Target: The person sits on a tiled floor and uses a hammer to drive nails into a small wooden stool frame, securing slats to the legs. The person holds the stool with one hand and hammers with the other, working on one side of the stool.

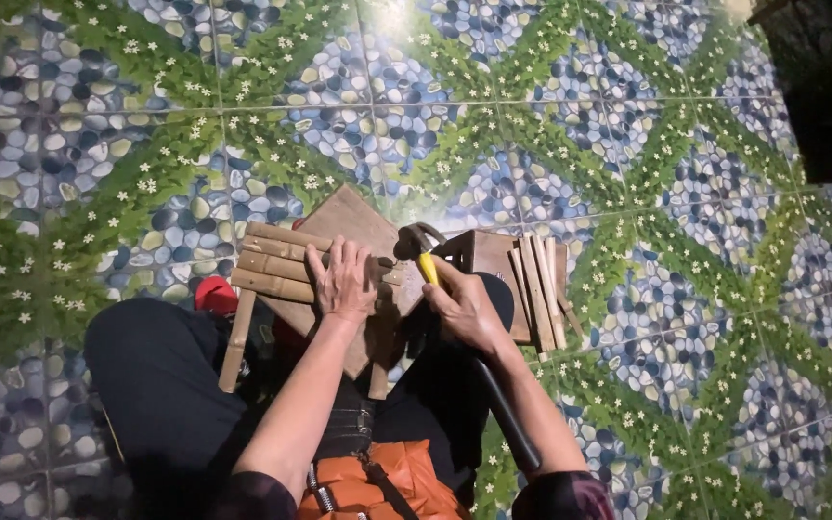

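**Hammer held over bamboo slats on a tiled floor**

Down at the middle of my view, both forearms reached forward from the six o'clock edge toward a small wooden piece. The left hand (344, 282) lay palm down, fingers spread and flat, pressing on a row of bamboo slats (276, 262) that lay side by side across a wooden board (358, 223). Its wrist was straight and the forearm ran back toward seven o'clock.

The right hand (464, 306) was wrapped in a closed fist round the yellow part of a hammer (423, 252). The hammer's dark metal head sat at about eleven o'clock from that fist, just beside the left hand's fingertips and above the near end of the slats; I could not tell whether the head touched the wood. The dark grip of the handle ran back along the right forearm toward five o'clock.

At three o'clock from the right hand, a second bundle of loose slats (539, 289) rested on another dark wooden piece (485, 255), touching it. One single bamboo stick (237, 339) hung down at eight o'clock from the left hand, beside a small red thing (214, 294) I could not make out. Everything sat on a patterned tile floor (628, 116) of pebbles and white flowers. I saw no container holding anything.
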